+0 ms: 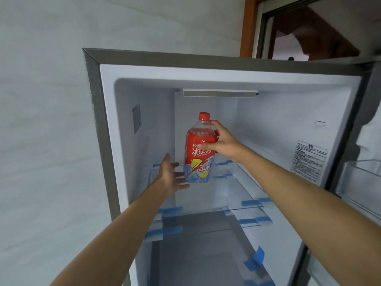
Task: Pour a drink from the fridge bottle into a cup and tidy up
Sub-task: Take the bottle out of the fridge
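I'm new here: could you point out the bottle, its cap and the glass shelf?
bottle (193, 155): head view, on the red label.
cap (204, 116): head view, on its red side.
glass shelf (226, 190): head view, bare glass right of the bottle.

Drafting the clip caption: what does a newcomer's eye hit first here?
The red ice tea bottle with its red cap, centre frame, is the only item seen inside the open fridge. The right hand grips its upper body, while the left hand is open beside its base. Strips of blue tape mark the edges of the glass shelves below.
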Demonstrator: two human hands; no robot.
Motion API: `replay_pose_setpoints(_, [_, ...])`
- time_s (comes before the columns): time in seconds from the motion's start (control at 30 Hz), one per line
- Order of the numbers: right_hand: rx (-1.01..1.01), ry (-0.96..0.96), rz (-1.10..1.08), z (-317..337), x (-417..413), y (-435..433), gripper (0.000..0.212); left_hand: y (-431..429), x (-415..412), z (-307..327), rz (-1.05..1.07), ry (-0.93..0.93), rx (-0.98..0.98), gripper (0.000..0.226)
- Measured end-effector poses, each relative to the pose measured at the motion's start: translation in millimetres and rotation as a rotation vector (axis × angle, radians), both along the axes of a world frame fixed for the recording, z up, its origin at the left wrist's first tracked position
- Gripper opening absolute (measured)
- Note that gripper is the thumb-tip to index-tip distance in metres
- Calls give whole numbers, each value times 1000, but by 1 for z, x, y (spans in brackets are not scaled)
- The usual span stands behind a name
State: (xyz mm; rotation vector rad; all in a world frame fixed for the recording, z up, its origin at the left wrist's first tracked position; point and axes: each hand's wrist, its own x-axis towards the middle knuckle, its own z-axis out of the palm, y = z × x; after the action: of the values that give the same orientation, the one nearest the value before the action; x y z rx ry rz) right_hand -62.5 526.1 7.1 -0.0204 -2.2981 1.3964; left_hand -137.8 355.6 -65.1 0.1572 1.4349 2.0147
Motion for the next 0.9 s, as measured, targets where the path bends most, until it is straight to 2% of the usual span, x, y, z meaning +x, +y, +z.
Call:
replay_pose_setpoints(0.2, [-22, 4, -69, 4, 32, -22, 72, -12, 13, -1, -40, -76, 96, 66])
replay_pose_setpoints(0.5, [-38, -30, -182, -6, 78, -54, 75, -23, 44, -10, -153, -91, 59, 61])
replay_pose_setpoints(0.67, [-5, -76, -229, -7, 99, -64, 74, -24, 66, -8, -233, -105, 31, 69])
replay_pose_setpoints(0.9, [12, -56, -253, -4, 122, -73, 72, -36, 89, 1, -232, -124, 55, 70])
